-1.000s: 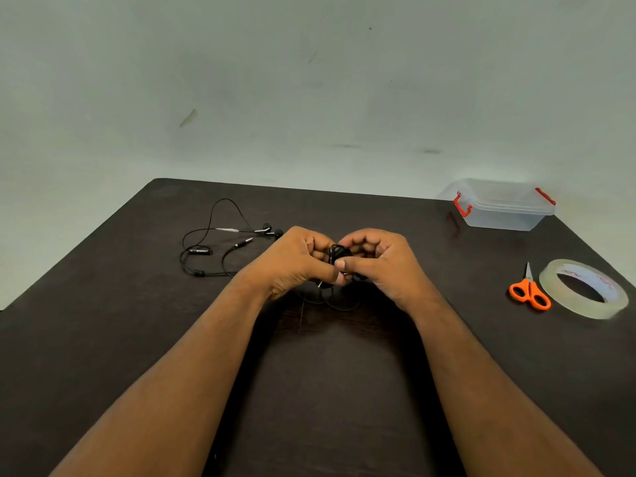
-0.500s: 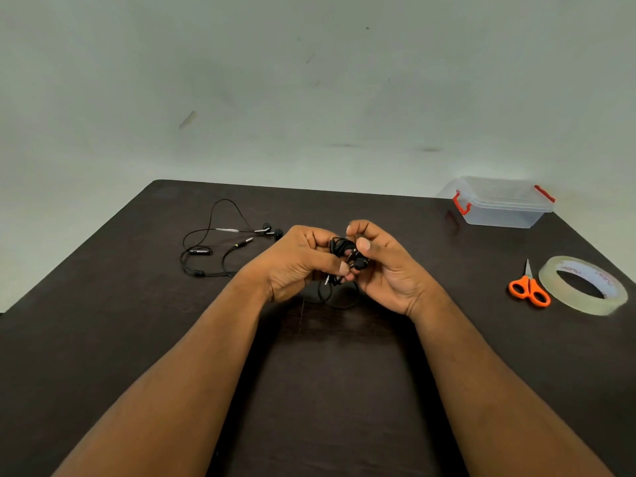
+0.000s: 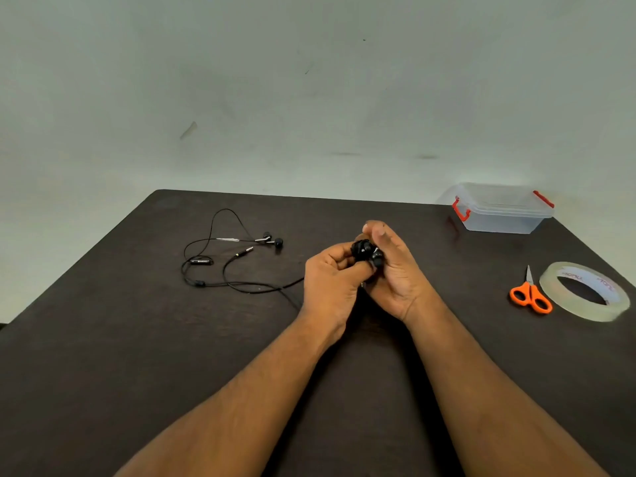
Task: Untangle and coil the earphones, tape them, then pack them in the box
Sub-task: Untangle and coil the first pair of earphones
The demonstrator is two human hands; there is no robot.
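Note:
Both my hands meet at the middle of the dark table, holding a small black bundle of earphones. My left hand pinches the bundle from the left; my right hand cups it from the right, thumb and finger above it. Most of the bundle's cable is hidden in my fingers. A second pair of black earphones lies loose on the table to the left, its cable running towards my left hand. A clear plastic box with red clips and its lid on stands at the back right.
Orange-handled scissors lie at the right, beside a roll of clear tape near the table's right edge. A pale wall rises behind the table's far edge.
My hands have opened up around the bundle and my right hand has turned palm-left, so the black earphones now show between the fingers. The loose cable below my hands has been drawn in.

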